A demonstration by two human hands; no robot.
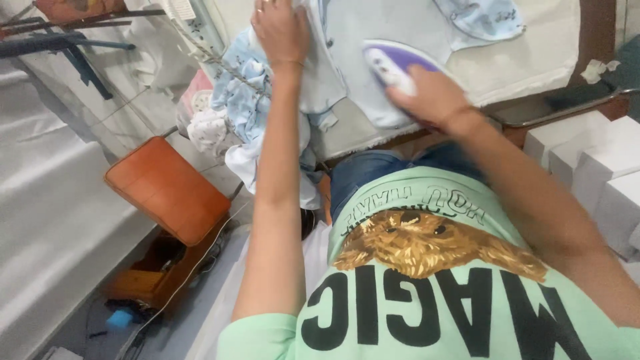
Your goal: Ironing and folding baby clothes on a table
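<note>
Mint-green printed T-shirt (427, 293) is filling the near view. Right hand (433, 100) is wrapping its fingers closed around the handle of a white and purple plastic steam iron (393, 63), likely rigid and weighty, best gripped there. Left hand (280, 30) is pressing flat, fingers together, on the soft pale-blue baby garment (360, 40), probably limp and easily creased, lying on the cloth-covered ironing board (533, 60).

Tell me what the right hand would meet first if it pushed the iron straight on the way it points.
Probably just more of the pale blue garment ahead of the iron in the right hand; depth is unclear.
</note>
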